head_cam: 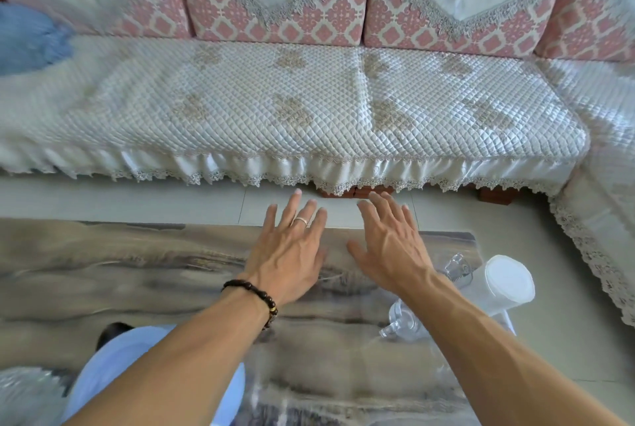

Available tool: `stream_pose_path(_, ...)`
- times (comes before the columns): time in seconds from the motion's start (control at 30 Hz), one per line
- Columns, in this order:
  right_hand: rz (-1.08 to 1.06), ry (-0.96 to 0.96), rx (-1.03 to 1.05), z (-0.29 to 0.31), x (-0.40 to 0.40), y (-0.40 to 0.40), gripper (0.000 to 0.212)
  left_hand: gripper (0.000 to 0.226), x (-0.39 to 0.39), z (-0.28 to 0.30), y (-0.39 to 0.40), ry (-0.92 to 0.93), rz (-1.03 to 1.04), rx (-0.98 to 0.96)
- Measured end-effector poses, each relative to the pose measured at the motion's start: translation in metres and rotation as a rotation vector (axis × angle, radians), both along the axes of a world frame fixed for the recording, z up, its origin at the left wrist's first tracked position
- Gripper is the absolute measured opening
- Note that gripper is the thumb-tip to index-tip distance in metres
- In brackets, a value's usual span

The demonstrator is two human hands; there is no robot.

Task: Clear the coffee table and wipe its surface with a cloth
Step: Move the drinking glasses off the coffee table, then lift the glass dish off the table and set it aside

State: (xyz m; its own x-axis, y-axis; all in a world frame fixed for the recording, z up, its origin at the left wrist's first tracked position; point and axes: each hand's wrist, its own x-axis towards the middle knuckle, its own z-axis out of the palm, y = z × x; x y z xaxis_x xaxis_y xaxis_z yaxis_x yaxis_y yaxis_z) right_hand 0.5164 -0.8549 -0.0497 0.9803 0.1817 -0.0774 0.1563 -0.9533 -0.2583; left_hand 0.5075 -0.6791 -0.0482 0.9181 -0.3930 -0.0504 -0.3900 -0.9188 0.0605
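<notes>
Both hands reached out flat over the grey-brown marbled glossy coffee table (103, 274), the left hand (288, 254) and right hand (388, 250) empty with fingers spread. Near the right forearm stood a white cylindrical container (505, 285) and clear glass vessels (402, 322).

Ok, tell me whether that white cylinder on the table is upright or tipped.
Tipped. The white cylinder lies on its side on the coffee table, round end facing the camera.
</notes>
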Motion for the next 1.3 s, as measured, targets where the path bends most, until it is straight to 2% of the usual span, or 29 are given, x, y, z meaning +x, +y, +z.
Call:
stream_pose_path(0.13, 0.087, -0.135, 0.068, 0.042, -0.012, 0.07, 0.062, 0.06, -0.025, 0.041, 0.065, -0.061, 0.101, -0.014)
stream_pose_path(0.27, 0.191, -0.159, 0.1, 0.063, -0.038, 0.144, 0.062, 0.061, -0.058, 0.064, 0.142, -0.105, 0.201, -0.063)
stream_pose_path(0.43, 0.353, -0.157, 0.093, 0.076, -0.078, 0.26, 0.06, 0.068, -0.123, 0.064, 0.26, -0.095, 0.365, -0.052)
stream_pose_path(0.53, 0.442, -0.137, 0.086, 0.073, -0.103, 0.332, 0.061, 0.067, -0.174, 0.046, 0.324, -0.016, 0.5, -0.061)
stream_pose_path(0.7, 0.55, -0.071, 0.086, 0.035, -0.145, 0.428, 0.06, 0.065, -0.25, -0.011, 0.403, 0.098, 0.706, -0.043)
stream_pose_path(0.87, 0.582, 0.123, -0.045, -0.036, -0.181, 0.461, 0.056, 0.072, -0.295, -0.075, 0.436, 0.245, 0.802, -0.084)
stream_pose_path(1.07, 0.46, 0.347, -0.141, -0.106, -0.185, 0.471, 0.071, 0.079, -0.299, -0.129, 0.448, 0.288, 0.887, -0.216)
stream_pose_path(1.17, 0.458, 0.397, -0.14, -0.126, -0.176, 0.476, 0.087, 0.076, -0.293, -0.138, 0.449, 0.271, 0.897, -0.31)
stream_pose_path(1.3, 0.463, 0.412, -0.115, -0.133, -0.169, 0.48, 0.091, 0.071, -0.288, -0.139, 0.452, 0.256, 0.881, -0.376)
